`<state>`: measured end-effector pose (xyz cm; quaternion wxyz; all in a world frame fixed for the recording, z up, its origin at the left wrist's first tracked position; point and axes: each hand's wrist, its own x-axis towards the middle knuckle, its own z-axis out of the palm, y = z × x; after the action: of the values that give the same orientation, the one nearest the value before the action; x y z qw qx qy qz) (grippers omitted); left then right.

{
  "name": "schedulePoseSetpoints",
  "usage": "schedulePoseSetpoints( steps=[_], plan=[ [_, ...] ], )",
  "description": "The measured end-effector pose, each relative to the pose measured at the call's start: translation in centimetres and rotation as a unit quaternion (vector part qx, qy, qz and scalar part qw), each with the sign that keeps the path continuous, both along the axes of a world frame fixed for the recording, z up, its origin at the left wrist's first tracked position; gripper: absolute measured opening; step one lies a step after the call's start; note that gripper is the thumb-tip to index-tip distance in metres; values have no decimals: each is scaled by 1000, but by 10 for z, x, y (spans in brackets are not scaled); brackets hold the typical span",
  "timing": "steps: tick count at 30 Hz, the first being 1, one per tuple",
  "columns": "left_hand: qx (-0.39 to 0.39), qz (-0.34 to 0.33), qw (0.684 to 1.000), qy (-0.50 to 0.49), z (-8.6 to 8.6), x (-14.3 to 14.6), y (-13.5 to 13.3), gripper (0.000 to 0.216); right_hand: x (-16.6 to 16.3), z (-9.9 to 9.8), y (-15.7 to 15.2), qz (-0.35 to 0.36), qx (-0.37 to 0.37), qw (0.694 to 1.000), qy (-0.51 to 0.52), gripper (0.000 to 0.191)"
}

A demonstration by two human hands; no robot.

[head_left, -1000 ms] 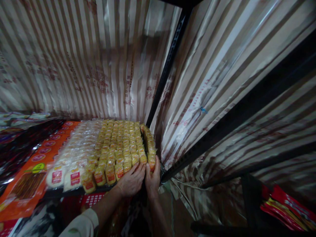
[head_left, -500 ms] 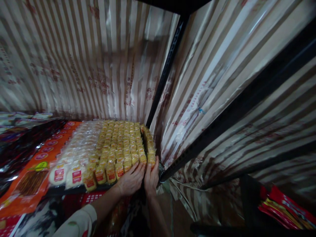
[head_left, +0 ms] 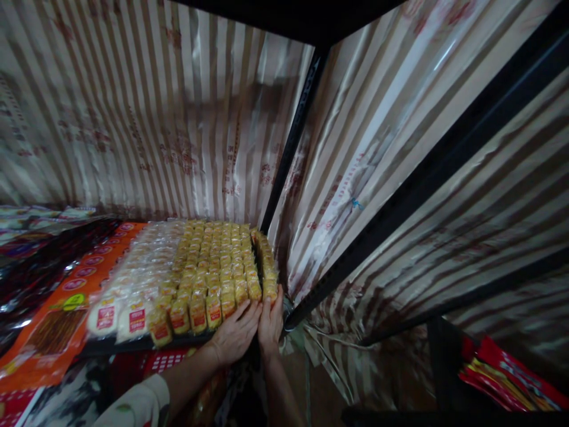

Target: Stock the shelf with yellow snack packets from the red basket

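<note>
Long rows of small yellow snack packs in clear wrappers stand side by side on a dark shelf, red labels facing me. At their right end, a separate row of yellow snack packs leans slightly apart, a dark gap on its left. My right hand is closed around the front end of that row, fingers along its right side. Just left of it, my left hand lies against the front of the neighbouring rows, fingers extended and close together. Its fingertips are partly hidden against the packs.
White-wrapped packs and an orange snack bag lie to the left. A black shelf post rises behind the rows; another black bar slants up on the right. Striped sheeting covers the walls. Red packets sit lower right.
My left hand has slid slightly down along the front of the packs. My right hand stays at the rightmost row, and the view has tilted a little.
</note>
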<state>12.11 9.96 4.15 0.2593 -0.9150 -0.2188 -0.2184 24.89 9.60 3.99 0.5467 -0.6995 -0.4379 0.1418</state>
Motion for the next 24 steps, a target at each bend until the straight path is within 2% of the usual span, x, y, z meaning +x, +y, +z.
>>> schedulePoseSetpoints(
  steps=[7,10,13,20,24],
  plan=[
    [-45,-48,998,26,7,7,4,47,6,-6,1,29,-8,997,68,62],
    [-55,-51,997,32,10,12,7,46,7,-10,5,11,14,995,101,60],
    [-52,-56,997,28,8,15,9,46,8,-15,9,-8,30,992,126,57],
    [-36,-45,998,15,2,15,11,44,15,-22,15,33,14,992,124,62],
    [-32,-34,999,8,-4,15,12,45,12,-26,20,51,24,990,132,55]
  ],
)
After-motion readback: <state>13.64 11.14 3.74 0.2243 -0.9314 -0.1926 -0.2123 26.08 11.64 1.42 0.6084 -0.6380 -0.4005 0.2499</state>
